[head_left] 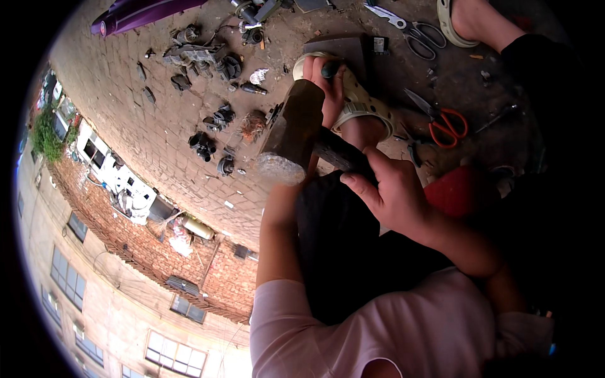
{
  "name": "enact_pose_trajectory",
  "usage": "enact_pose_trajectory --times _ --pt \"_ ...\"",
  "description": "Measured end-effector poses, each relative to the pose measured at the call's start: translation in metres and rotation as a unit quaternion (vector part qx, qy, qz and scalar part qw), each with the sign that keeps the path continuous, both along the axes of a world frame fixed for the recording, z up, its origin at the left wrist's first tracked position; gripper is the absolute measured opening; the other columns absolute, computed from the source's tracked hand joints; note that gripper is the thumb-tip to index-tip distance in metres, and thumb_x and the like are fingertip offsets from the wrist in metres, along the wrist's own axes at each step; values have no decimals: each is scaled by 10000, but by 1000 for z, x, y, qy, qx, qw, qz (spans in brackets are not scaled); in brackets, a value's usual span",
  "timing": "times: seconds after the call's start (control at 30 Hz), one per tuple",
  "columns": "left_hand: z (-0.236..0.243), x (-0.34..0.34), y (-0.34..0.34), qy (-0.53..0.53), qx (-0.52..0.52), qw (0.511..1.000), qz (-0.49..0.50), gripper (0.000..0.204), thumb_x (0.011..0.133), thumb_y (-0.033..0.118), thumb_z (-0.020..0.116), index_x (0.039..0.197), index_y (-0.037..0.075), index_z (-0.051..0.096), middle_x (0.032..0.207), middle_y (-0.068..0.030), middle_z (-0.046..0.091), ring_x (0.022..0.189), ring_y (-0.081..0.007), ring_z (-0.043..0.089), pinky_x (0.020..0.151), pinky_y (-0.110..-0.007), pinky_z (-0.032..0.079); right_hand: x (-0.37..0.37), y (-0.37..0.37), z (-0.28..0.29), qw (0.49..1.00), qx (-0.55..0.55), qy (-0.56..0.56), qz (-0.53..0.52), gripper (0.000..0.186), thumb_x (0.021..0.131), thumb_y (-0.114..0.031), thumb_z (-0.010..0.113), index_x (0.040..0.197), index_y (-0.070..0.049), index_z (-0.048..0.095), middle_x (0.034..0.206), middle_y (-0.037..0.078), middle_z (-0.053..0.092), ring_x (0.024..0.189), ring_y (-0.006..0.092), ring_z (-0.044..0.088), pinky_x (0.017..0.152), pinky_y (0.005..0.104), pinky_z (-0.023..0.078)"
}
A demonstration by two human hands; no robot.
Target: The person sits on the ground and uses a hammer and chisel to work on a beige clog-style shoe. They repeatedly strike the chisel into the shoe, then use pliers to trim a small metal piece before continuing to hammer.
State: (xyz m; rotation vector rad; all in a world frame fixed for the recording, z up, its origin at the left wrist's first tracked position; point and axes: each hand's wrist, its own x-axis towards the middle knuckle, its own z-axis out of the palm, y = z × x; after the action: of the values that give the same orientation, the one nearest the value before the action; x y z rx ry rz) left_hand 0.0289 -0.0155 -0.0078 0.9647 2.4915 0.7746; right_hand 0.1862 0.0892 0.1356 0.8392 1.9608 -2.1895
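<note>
Held a heavy sledgehammer (291, 132) of brown, faceted steel nearest the camera, with a pale, scuffed, rounded striking face turned toward the lower left. Gripped the dark, rough-looking shaft close behind the head in the right hand (398, 194), with fingers wrapped round it and thumb lying along it. Clasped a dark, greenish, round-ended cylinder (330, 68) in the left hand (331, 94), with fingers curled into a fist beyond the hammer and the wrist partly hidden by the steel. Could not tell the full shape of the cylinder, nor whether it touched anything below. Had that fist near a flat-sided, dark block (343, 50) and overlapping, in the view, a cream, perforated, moulded clog (357, 97) on the left foot. Saw scissors with orange looped handles (446, 126) and pointed metal blades to the right, larger silver-bladed shears with grey loops (401, 24) farther up, and a smooth, rounded red object (460, 192) beside the right forearm. Noted gritty, worn brick paving (113, 82) to the left, strewn with black, ridged machine parts (201, 53) and a frayed, coppery bundle of strands (253, 125), below a glossy, curved purple panel (148, 14).
</note>
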Motion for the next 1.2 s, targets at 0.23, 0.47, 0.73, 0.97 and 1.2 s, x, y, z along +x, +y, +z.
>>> enact_pose_trajectory --times 0.23,0.47,0.73,0.97,1.2 --pt "-13 -3 1 -12 27 996 -89 144 843 154 650 972 98 618 937 -139 566 914 -342 562 798 -418 461 2 9 -36 992 34 -118 2 351 959 -330 607 951 21 591 561 189 562 551 399 599 518 461 460" --pt "-5 3 2 -11 57 997 50 155 891 102 638 1033 42 622 984 -162 578 915 -335 582 819 -411 456 0 2 -13 999 -14 -33 -16 369 956 -357 613 879 -4 534 565 191 553 551 411 596 481 472 440" --pt "0 5 4 -23 23 996 80 150 868 94 645 1009 43 651 973 -147 595 924 -322 578 862 -409 442 -1 2 -14 996 -53 -75 -15 389 973 -346 592 813 -4 497 543 191 524 522 413 569 466 474 403" --pt "-13 2 0 16 47 999 16 168 854 126 663 1001 47 662 956 -137 625 948 -321 586 882 -416 438 -2 3 -17 993 -81 -78 -41 381 980 -337 582 818 -1 505 547 196 522 529 409 565 477 469 399" --pt "-33 4 -11 -104 56 987 109 187 862 149 671 1022 57 640 992 -151 628 963 -351 582 884 -418 448 -4 2 -9 994 -76 -74 -24 386 971 -351 595 822 -5 506 558 197 530 549 414 581 476 467 409"
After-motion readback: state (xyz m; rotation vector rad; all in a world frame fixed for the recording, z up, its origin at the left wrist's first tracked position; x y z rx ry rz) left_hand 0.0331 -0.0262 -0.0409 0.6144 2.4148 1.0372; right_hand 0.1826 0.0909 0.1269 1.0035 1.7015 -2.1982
